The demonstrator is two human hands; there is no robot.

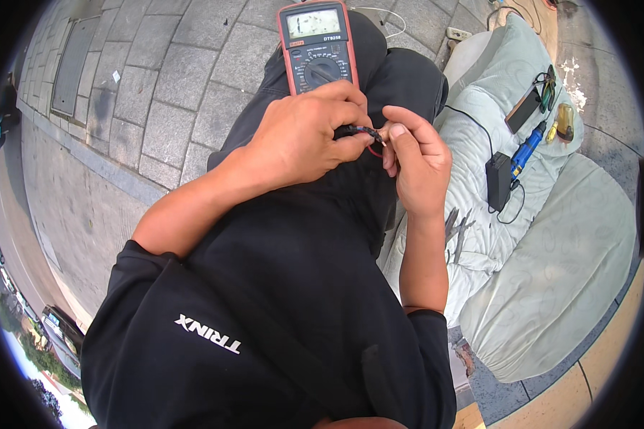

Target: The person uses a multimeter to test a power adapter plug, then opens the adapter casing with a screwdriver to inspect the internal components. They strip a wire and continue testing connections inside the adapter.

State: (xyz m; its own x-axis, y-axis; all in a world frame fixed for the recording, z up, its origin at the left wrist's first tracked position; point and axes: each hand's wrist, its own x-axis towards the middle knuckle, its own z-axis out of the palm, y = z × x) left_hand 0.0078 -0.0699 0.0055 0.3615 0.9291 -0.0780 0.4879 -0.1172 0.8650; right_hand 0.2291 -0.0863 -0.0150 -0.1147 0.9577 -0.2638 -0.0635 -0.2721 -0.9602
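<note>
My left hand (pixel 304 132) is closed around a black cable (pixel 345 131), which sticks out between thumb and fingers. A thin red wire and a dark one run from it toward the right. At their ends, my right hand (pixel 418 161) pinches the stripped tips between thumb and forefinger; the exact contact is too small to tell. Just beyond my left hand, a red-and-grey digital multimeter (pixel 318 46) lies on my dark trousers with its display lit. The lower part of its body is hidden by my left hand.
To the right, a pale green cloth-covered cushion (pixel 472 179) carries a black adapter (pixel 499 182), a blue-handled tool (pixel 528 151), a dark flat object (pixel 524 111) and tweezers (pixel 459 232). Paving stones (pixel 175 82) stretch out at the left. A white cable (pixel 388 16) loops beyond my knees.
</note>
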